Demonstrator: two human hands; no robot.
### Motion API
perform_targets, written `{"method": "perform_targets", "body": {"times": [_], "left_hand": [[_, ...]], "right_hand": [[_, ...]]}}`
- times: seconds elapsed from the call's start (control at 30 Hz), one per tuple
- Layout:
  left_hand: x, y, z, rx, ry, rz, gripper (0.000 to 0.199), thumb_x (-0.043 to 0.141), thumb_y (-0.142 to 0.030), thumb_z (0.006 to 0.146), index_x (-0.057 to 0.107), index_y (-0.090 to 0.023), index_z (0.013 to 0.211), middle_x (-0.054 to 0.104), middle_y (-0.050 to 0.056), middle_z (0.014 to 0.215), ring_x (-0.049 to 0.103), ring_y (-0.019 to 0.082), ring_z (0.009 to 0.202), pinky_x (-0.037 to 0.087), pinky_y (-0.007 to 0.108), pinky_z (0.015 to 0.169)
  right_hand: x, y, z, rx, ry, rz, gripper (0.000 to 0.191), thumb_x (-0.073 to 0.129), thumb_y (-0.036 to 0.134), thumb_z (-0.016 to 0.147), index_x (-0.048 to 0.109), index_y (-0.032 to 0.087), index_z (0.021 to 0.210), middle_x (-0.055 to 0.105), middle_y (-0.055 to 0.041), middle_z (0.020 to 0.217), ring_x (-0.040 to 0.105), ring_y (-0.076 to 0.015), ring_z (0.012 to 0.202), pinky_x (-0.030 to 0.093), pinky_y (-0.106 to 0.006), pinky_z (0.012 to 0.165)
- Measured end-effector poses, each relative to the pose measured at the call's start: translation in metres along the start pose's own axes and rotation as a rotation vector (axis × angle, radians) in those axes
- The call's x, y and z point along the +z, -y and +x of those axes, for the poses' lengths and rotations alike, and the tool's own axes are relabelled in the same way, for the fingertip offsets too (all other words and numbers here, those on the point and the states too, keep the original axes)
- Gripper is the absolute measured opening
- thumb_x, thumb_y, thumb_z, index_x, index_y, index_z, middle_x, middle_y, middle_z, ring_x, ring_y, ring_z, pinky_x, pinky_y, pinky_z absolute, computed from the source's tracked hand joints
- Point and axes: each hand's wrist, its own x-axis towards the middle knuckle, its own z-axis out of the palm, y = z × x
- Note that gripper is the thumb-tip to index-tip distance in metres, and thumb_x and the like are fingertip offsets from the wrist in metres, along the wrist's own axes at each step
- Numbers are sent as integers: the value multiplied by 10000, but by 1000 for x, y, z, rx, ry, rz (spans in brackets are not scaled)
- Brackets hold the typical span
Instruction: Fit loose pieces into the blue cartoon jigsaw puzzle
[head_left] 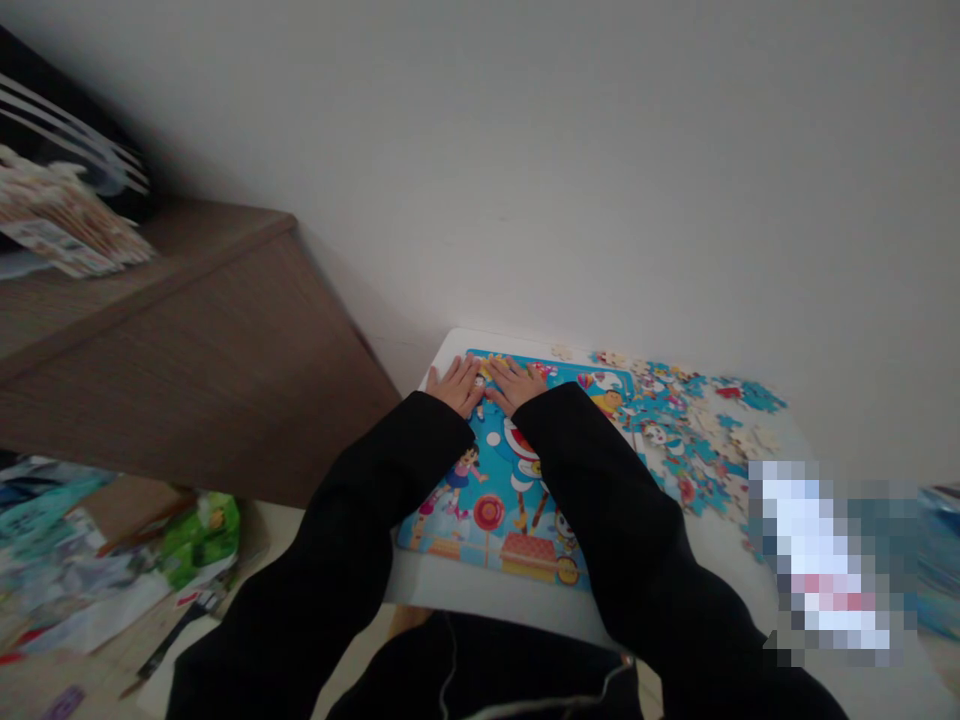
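Note:
My left hand [456, 386] and my right hand [514, 385] lie flat, side by side, on the far part of a blue cartoon jigsaw puzzle [491, 470]. Both hands have their fingers spread and hold nothing visible. Black sleeves cover my forearms and hide much of the puzzle. The puzzle lies on a white table [465, 585]. To the right of it, a scattered heap of loose jigsaw pieces [690, 430] spreads over the tabletop, nearest my right hand.
A brown wooden cabinet [187, 340] stands to the left of the table, with a stack of papers [60, 215] at its top left. A grey wall [600, 180] rises behind. Mixed bags and papers [97, 560] lie low at the left. A pixelated object [825, 560] covers the right.

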Motion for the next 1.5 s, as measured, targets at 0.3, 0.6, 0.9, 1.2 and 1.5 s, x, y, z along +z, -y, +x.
{"method": "perform_targets", "body": {"times": [0.3,0.6,0.9,1.2,1.5], "left_hand": [[0,-1,-1,-7,-48,-20,540,210,-402,925,172,-175,1413,168,23,1480,123,230,1373,175,592,1060],[2,-1,4,108,-57,1,556,215,-371,926,151,-107,1412,133,76,1487,110,209,1375,150,521,1089],[0,-2,10,256,-17,-5,541,254,-443,927,179,-212,1411,153,42,1489,146,227,1368,204,498,1073],[-3,-1,13,230,37,-13,640,311,-558,879,149,-245,1413,129,36,1493,118,254,1371,175,551,1064],[-1,2,15,209,51,-21,611,279,-535,894,139,-252,1417,121,41,1494,106,243,1374,162,535,1074]], "right_hand": [[-15,-12,-13,195,-267,47,364,327,275,862,662,150,929,662,-109,990,596,-219,912,451,-324,814],[-12,-15,-13,161,-191,55,255,413,236,816,661,186,852,682,-73,909,607,-206,882,451,-300,794],[-10,-20,-11,93,-182,60,324,339,231,881,651,194,958,664,-61,1047,594,-183,968,370,-301,960],[-15,-17,-8,117,-120,65,277,402,202,858,660,210,958,666,-60,1049,602,-200,980,433,-327,899],[-82,-62,-43,309,-193,151,306,486,360,821,655,271,1061,689,-3,988,633,-196,918,496,-310,801]]}}
